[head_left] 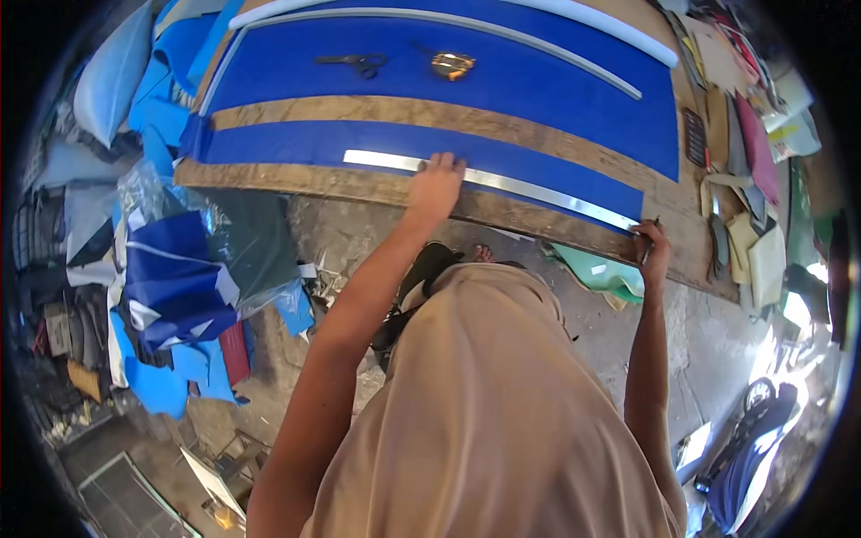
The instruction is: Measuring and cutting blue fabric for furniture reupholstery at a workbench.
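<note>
Metal ruler (529, 189) lies on the narrow blue strip (404, 140) near the bench (305, 177) front, its left end well short of the strip's left end, its right end near the strip's right-hand near corner. The left hand (437, 186) presses down on the ruler, fingers extended over it rather than gripping. The right hand (653, 244) is at the ruler's right end, fingers closed around a slim pen-like tool (657, 221). Bare wood runs in front of the strip and behind it, up to the larger blue sheet (538, 97), where scissors (363, 64) and a tape measure (452, 65) sit well apart from both hands.
</note>
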